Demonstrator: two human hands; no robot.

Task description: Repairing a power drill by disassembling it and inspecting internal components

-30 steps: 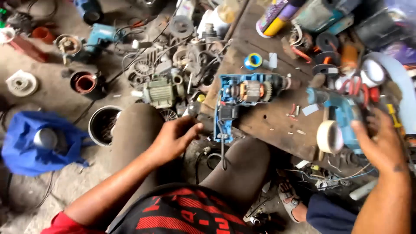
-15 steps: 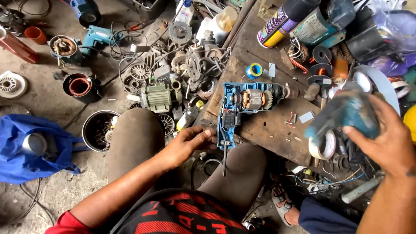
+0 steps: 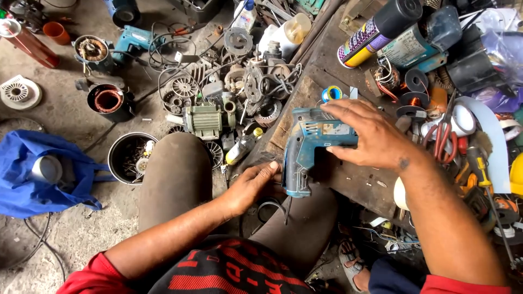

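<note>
**Inspector:** Start at the left. What lies on the floor?

**Assistant:** A crumpled blue bag (image 3: pixel 32 174) by the left edge, a dark round pot (image 3: pixel 131 158) just right of it, then a heap of motor parts with a green motor (image 3: pixel 204 121) in the middle. The person's knee (image 3: pixel 174 174) rises between the pot and the wooden bench (image 3: pixel 348 179).

**Inspector:** The left hand?

**Assistant:** The left hand (image 3: pixel 253 188) sits at the near left corner of the bench. Its fingers are loosely curled, tips touching the foot of the drill's grip. It is not clenched around anything that I can see.

**Inspector:** And the drill itself?

**Assistant:** The blue power drill (image 3: pixel 308 147) lies on its side at the bench's left edge, handle pointing toward the person and overhanging the near edge.

**Inspector:** The right hand?

**Assistant:** The right hand (image 3: pixel 370 136) lies flat on the drill's body, fingers spread, pressing down rather than closed around it.

**Inspector:** Further right?

**Assistant:** A spray can (image 3: pixel 378 30) lies toward the far edge. Red-handled scissors (image 3: pixel 444 130) and copper wire coils (image 3: pixel 408 92) clutter the right side.
</note>
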